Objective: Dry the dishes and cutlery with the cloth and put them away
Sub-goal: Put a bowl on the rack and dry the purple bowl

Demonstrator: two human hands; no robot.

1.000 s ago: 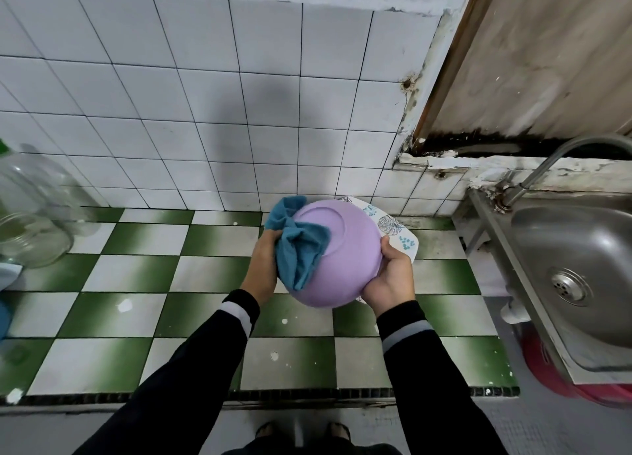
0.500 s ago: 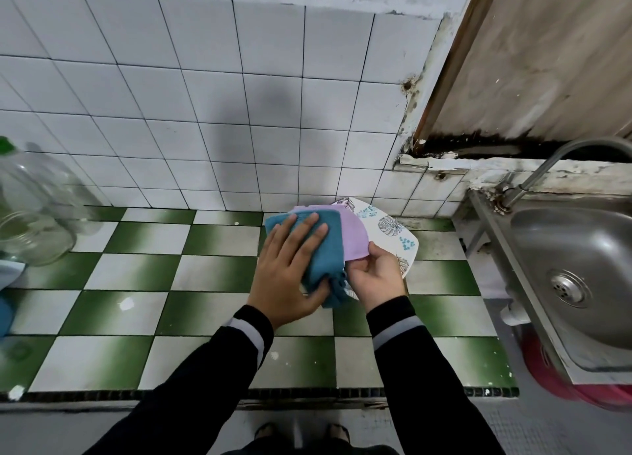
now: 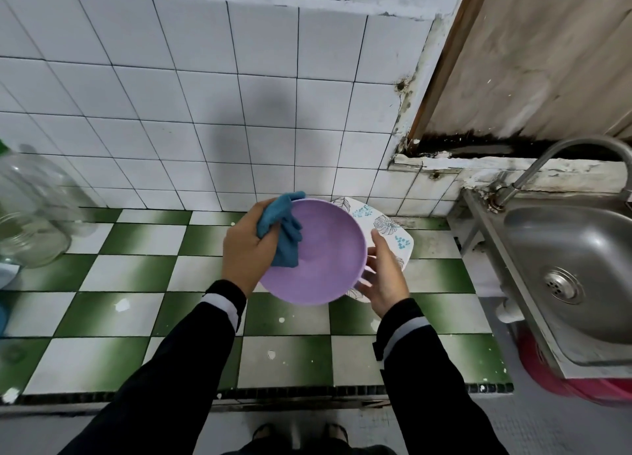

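A purple bowl (image 3: 321, 259) is held above the green-and-white tiled counter (image 3: 130, 273), its open inside turned toward me. My left hand (image 3: 244, 249) grips a blue cloth (image 3: 282, 230) and presses it against the bowl's inner left wall. My right hand (image 3: 384, 280) supports the bowl at its right rim, fingers spread along the outside. Behind the bowl, a white plate with leaf and blue flower prints (image 3: 386, 229) lies on the counter, partly hidden.
A steel sink (image 3: 574, 266) with a curved tap (image 3: 561, 153) sits at the right. Clear glass jars (image 3: 30, 215) stand at the left edge of the counter. A white tiled wall (image 3: 205, 112) rises behind. A red tub (image 3: 561, 376) sits under the sink.
The bowl has turned from bottom-up to showing its inside. The cloth went from the outer surface, over the rim, to the inner wall. My right hand shifted to the right rim.
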